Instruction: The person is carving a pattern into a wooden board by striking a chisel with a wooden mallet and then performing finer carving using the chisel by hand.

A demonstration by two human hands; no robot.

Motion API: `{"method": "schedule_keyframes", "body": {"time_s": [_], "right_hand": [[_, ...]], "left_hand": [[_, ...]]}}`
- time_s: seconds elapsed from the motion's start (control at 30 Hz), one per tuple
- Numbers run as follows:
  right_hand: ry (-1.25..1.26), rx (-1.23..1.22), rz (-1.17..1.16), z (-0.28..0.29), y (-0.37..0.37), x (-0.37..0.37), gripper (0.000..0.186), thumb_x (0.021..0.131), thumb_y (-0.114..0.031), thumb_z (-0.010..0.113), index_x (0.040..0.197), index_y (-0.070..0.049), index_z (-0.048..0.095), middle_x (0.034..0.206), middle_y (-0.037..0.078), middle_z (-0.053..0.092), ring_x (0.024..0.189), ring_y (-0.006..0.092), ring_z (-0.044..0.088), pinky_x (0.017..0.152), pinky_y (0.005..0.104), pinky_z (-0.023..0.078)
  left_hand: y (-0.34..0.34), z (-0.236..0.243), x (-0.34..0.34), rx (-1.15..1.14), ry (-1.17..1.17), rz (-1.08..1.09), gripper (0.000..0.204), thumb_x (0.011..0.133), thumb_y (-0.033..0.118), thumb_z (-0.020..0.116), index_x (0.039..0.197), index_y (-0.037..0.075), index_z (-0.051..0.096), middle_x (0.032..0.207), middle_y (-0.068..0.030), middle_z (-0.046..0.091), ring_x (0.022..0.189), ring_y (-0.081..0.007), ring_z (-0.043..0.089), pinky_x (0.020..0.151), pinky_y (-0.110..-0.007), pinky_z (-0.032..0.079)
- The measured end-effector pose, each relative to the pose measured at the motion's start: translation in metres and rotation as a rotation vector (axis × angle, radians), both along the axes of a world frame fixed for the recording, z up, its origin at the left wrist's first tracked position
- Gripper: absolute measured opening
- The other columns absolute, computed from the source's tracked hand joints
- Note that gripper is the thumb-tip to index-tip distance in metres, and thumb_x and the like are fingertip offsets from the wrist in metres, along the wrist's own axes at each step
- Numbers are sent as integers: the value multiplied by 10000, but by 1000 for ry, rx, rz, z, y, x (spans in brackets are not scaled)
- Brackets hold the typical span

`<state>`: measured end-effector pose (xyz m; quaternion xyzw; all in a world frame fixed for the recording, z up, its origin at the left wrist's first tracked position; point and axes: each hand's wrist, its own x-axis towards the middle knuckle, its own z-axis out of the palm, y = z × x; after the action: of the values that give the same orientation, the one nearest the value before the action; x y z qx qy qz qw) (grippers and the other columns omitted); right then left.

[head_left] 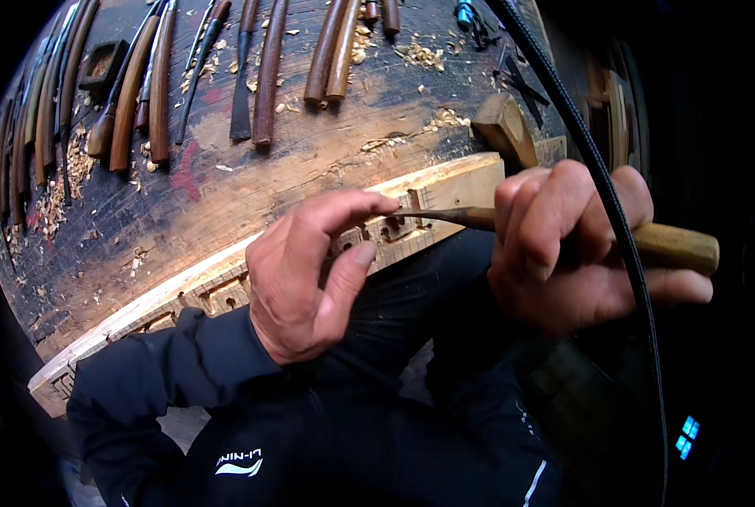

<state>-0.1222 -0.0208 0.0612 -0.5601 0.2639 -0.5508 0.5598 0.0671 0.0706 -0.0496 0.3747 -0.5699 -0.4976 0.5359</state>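
My right hand (555,253) is wrapped round the wooden handle of a carving chisel (680,248). The chisel's thin blade points left, its tip over the carved face of a long pale wooden board (462,184). Cut recesses and pencil grid lines run along that face. My left hand (297,275) lies over the board, thumb and index finger apart. Its index fingertip is at the chisel's tip, and the thumb sits beside a carved recess. The other left fingers are mostly hidden. The board slants along the workbench's near edge, above my lap.
On the worn workbench (225,190), several wood-handled chisels (272,76) lie in a row at the far side. A small dark box (103,66) sits among them. A wooden block (502,127) stands behind the board's right end. Wood shavings (420,56) are scattered about. A black cable (601,169) hangs across the right.
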Motion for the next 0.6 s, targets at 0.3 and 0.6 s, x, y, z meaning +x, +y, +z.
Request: {"method": "schedule_keyframes", "body": {"time_s": [0.3,0.6], "right_hand": [[-165,60,-100,-2,11,18,941,877,-1090,266,835,-157,378,562,91,516,360,121,268,375,271,275],[-155,47,-158,-3,14,17,973,845,-1115,221,806,-154,370,556,106,532,354,131,281,373,270,314]], "left_hand": [[-10,3,-2,109,65,-63,490,1172,246,523,1541,-76,545,1363,-167,817,1357,-322,706,1223,-419,447],[-10,3,-2,105,29,-59,455,1173,241,519,1496,-63,617,1358,-142,820,1361,-320,700,1197,-412,484]]}}
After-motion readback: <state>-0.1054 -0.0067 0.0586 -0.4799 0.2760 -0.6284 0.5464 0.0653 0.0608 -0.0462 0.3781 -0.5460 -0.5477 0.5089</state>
